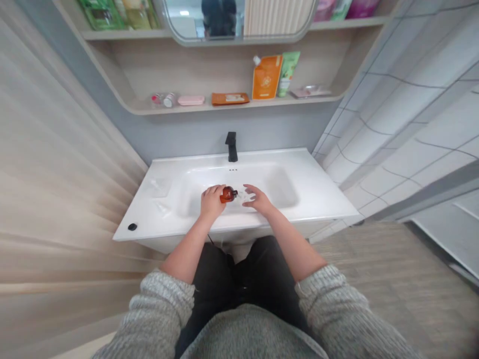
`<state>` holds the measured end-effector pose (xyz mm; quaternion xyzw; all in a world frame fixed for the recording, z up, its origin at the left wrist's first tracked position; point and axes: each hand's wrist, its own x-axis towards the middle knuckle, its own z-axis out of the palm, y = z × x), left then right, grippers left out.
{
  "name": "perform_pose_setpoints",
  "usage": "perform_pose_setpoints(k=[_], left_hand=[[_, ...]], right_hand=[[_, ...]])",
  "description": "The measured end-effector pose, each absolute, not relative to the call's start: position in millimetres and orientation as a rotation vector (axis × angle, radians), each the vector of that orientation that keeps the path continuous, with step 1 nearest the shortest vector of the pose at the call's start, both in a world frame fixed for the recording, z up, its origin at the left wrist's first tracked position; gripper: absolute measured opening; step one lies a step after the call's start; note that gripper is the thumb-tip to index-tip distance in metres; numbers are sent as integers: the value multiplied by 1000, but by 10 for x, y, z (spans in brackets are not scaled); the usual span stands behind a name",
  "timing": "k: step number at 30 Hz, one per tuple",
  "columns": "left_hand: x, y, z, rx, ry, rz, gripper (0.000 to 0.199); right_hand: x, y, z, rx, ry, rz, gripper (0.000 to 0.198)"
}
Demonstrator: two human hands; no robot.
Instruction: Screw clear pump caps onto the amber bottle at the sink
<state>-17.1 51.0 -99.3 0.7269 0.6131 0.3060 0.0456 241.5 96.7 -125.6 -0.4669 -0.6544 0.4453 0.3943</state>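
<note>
Over the sink, my left hand (212,202) is closed round an amber bottle (228,194). The bottle lies tipped on its side, and its dark neck points right, towards my other hand. My right hand (259,200) has its fingers curved round a small clear, see-through object (244,195), whose exact kind I cannot make out. The bottle's neck and the clear object are close together; whether they touch is not plain. Below both hands is the white sink basin (279,182). A round black cap (132,227) rests on the counter's left front corner.
A black faucet (232,147) stands behind the basin. Clear plastic pieces (160,187) lie on the left counter. Above, a shelf (179,108) holds an orange pouch (266,77), a green tube (288,74) and small items. A curtain (67,174) hangs at left.
</note>
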Motion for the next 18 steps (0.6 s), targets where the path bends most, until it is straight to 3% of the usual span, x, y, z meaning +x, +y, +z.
perform_pose_setpoints(k=[18], left_hand=[[-149,457,-938,2256,1913,905,70]], right_hand=[[2414,984,-1256,-1205,-1666,1152,92]])
